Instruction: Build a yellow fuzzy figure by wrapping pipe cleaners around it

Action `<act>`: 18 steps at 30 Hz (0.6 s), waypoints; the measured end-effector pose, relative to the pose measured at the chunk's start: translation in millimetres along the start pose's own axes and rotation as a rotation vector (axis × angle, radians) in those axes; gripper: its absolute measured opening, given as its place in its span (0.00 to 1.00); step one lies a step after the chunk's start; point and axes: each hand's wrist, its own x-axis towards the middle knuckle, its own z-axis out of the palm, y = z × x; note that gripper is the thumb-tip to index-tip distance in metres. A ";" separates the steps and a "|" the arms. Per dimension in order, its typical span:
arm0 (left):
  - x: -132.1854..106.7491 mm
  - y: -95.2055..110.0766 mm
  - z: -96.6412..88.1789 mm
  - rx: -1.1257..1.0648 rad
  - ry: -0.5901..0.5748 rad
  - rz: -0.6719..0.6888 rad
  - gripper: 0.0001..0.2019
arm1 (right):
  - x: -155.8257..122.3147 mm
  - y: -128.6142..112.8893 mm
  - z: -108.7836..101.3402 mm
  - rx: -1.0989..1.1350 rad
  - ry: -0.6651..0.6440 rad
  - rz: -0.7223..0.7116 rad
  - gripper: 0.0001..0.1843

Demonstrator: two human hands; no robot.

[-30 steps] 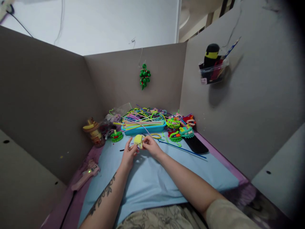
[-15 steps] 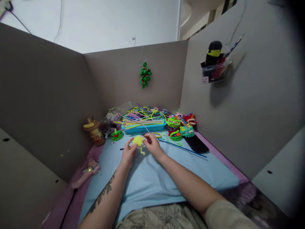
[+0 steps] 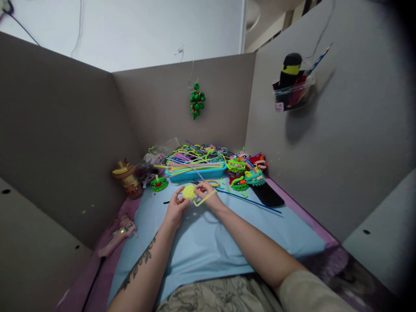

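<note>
A yellow coiled pipe cleaner piece (image 3: pixel 189 192), roundish and fuzzy, is held above the blue cloth between both hands. My left hand (image 3: pixel 177 206) pinches its left and lower edge, thumb in front. From the right, my right hand (image 3: pixel 208 195) closes its fingertips on the piece's right edge. A bent pale yellow pipe cleaner end (image 3: pixel 205 198) sticks out below the piece and runs up to the right across the right hand. What the curled fingers hide behind the piece cannot be seen.
Behind the hands stands a blue tray (image 3: pixel 195 174) of pipe cleaners. Finished fuzzy pieces (image 3: pixel 255 177) and a black phone-like slab (image 3: pixel 268 195) lie right. A green piece (image 3: pixel 159 183), a cup (image 3: pixel 130 180) and a pink glue gun (image 3: pixel 120 236) are left. Grey panels surround the table.
The pipe cleaner end hung downward before; now it points up and to the right across the right hand. The coiled piece has turned slightly, with both hands still on it.
</note>
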 end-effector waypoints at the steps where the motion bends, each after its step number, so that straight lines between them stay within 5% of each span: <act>1: -0.2 0.3 0.3 0.003 0.006 0.000 0.40 | 0.5 1.3 0.1 0.011 -0.001 0.006 0.07; 18: 0.9 -3.1 -1.1 0.038 -0.036 0.048 0.34 | 2.3 -0.3 -4.8 0.251 -0.136 0.165 0.18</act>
